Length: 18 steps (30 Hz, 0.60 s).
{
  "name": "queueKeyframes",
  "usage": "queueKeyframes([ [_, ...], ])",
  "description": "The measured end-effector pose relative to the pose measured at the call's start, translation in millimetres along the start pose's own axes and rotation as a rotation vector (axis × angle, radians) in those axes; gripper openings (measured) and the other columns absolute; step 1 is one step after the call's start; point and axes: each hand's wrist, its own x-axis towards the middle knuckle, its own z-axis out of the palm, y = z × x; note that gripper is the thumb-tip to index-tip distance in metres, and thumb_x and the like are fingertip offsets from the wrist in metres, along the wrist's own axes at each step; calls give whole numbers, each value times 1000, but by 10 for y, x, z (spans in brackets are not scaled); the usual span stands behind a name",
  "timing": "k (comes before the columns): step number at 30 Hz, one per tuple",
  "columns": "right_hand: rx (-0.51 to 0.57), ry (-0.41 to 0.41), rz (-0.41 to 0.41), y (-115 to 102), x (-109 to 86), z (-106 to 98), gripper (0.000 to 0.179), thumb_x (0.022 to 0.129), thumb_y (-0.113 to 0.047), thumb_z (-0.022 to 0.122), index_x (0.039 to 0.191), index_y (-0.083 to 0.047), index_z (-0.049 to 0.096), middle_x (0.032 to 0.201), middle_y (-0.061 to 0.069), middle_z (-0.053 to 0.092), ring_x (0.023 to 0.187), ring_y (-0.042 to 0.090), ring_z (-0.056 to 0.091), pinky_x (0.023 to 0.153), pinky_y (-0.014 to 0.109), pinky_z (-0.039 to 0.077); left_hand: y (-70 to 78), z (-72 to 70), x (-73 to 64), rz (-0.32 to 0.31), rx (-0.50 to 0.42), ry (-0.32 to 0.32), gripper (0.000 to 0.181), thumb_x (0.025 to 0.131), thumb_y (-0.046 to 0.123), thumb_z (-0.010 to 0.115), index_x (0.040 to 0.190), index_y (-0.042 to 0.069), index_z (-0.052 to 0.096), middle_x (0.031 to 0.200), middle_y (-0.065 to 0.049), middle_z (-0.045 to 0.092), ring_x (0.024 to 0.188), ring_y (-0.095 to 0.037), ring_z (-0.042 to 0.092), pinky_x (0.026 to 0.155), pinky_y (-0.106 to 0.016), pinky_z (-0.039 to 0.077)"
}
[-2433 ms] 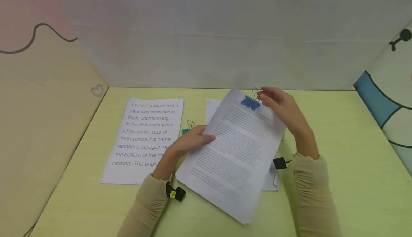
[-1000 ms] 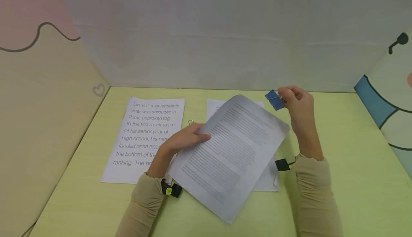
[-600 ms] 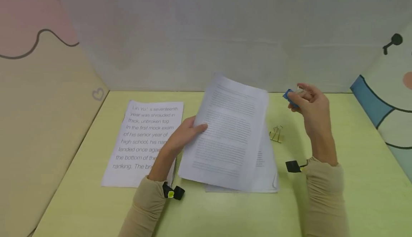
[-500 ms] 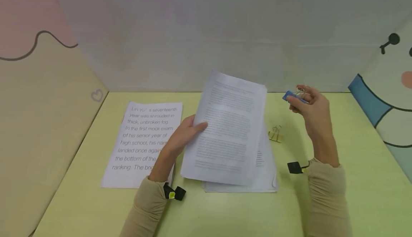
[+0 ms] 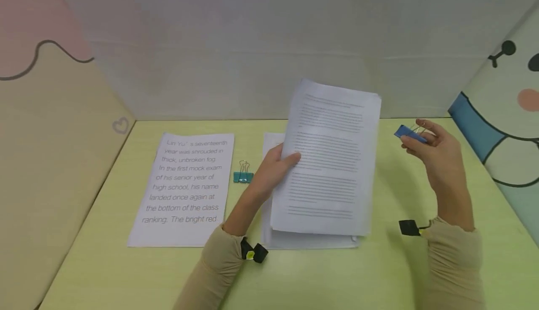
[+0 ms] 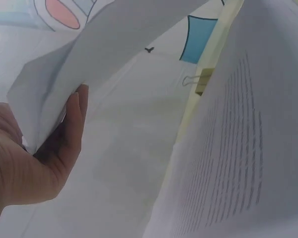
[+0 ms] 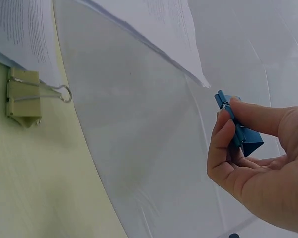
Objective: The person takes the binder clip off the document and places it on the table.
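Observation:
My left hand (image 5: 269, 174) grips a stack of printed sheets (image 5: 328, 160) by its left edge, thumb on the front and fingers behind. The stack is tilted up above the table, its top edge overlapping the wall in the head view. To its right, my right hand (image 5: 444, 160) pinches a blue binder clip (image 5: 408, 133) between thumb and fingers, apart from the paper. The right wrist view shows that clip (image 7: 244, 135) close up, its wire handles mostly hidden by the hand. From the left wrist view, the sheets (image 6: 64, 74) bend over the left hand (image 6: 35, 168).
Beneath the raised stack lies another pile of paper (image 5: 313, 241). A large-print stack (image 5: 181, 188) lies at the left, with a teal binder clip (image 5: 243, 177) beside it. A yellow binder clip (image 7: 25, 96) sits on the table, hidden in the head view. White wall (image 5: 236, 76) stands behind.
The right hand has taken the blue clip off the stack's top edge and moved right with it. The left hand has turned the stack more upright and shifted it up and right.

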Motion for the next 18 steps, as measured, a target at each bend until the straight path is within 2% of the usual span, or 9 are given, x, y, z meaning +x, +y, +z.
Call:
queueKeyframes([
  [7,-26,62,57,5,-55,-263,51,92,-2,77,136,-7,52,93,-7,73,73,7,70,71,15,56,-88,363,98,-11,-6,10,39,108,16,52,146,8,54,104,-12,73,84,-21,73,75,-33,58],
  [14,22,86,84,35,-106,-510,56,92,0,76,139,-1,47,96,-8,72,73,8,71,70,16,57,-215,732,154,-28,-57,-12,37,108,16,51,144,11,55,103,-5,73,88,-20,72,78,-34,58],
  [18,2,120,96,34,-140,-623,73,93,-1,74,155,2,36,101,-11,69,74,5,72,69,14,56,-301,941,206,-37,-77,-5,37,108,16,51,144,11,56,102,-2,72,90,-17,71,81,-34,57],
])
